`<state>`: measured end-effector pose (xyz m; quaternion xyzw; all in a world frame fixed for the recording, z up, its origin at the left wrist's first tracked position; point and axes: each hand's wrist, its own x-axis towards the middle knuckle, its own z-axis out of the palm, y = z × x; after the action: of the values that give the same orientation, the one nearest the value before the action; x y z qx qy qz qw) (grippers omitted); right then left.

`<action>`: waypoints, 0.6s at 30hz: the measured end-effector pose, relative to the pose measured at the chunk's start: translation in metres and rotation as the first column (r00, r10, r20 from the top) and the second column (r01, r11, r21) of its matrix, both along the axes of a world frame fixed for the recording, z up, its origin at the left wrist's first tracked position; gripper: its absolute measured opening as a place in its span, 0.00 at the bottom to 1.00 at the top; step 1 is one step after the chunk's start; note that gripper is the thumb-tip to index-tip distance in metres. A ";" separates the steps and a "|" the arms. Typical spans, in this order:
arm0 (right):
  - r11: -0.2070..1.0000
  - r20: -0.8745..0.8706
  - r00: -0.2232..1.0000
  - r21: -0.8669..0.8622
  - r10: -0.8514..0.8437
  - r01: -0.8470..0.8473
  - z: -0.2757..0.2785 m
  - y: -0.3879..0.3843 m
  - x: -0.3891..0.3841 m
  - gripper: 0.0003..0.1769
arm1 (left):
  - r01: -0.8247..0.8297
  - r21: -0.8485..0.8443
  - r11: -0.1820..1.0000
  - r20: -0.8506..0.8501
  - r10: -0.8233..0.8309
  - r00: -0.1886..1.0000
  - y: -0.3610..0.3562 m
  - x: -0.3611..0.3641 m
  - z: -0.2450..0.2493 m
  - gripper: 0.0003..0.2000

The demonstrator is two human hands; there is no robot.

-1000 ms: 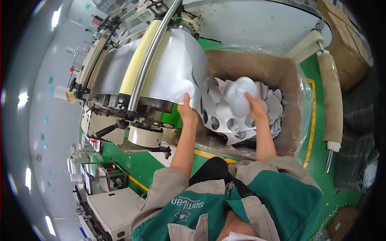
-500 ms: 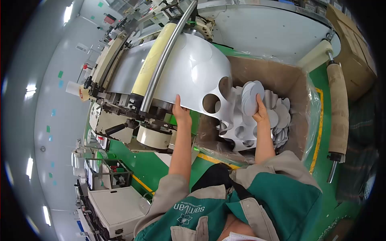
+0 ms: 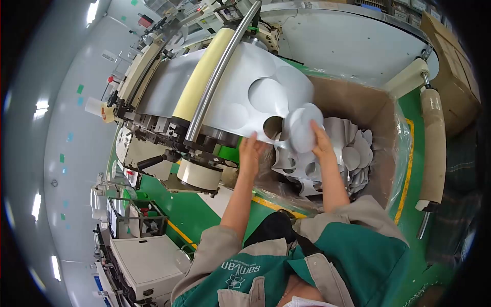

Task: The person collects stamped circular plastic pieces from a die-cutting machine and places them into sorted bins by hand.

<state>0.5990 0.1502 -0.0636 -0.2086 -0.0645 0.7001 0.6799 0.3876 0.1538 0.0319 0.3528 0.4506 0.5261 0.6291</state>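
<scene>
While gathering punched rounds near the middle of the frame, hold the stack of white discs square in the right hand, fingers curled round its rim and pressing the pile flat. Found just right of centre, above the cardboard box and touching the lower lip of the punched sheet.

As for the left hand: opened fairly wide, fingertips against the sheet's bottom edge just left of the stack, gripping nothing that shows.

Judged best: steady the sheet with the left fingertips beside the open hole, not under it, and ease each loose round out toward the stack rather than tearing at it. Stay clear of the chrome bar and the cream roller at upper left, probably a pinch point. Let the holed scrap web drop into the box below both wrists, without dragging good discs along. Number of rounds in the pile: impossible to tell.
</scene>
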 end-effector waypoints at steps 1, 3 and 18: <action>0.992 -0.130 0.987 -0.091 -0.099 0.087 -0.023 -0.009 0.008 0.27 | -0.070 0.024 0.997 0.121 0.066 0.990 0.011 -0.008 0.002 0.17; 0.973 -0.209 0.952 -0.100 -0.224 0.207 -0.028 -0.019 0.019 0.28 | -0.173 0.031 0.985 0.228 0.161 0.960 0.035 -0.022 0.010 0.17; 0.913 0.243 0.888 0.019 0.391 -0.407 0.039 0.064 -0.071 0.29 | -0.006 -0.011 1.000 0.016 0.007 1.000 0.036 -0.040 0.002 0.15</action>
<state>0.5275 0.2146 -0.0251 -0.2482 -0.2098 0.7927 0.5158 0.3472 0.1894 0.0341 0.3437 0.4495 0.5285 0.6328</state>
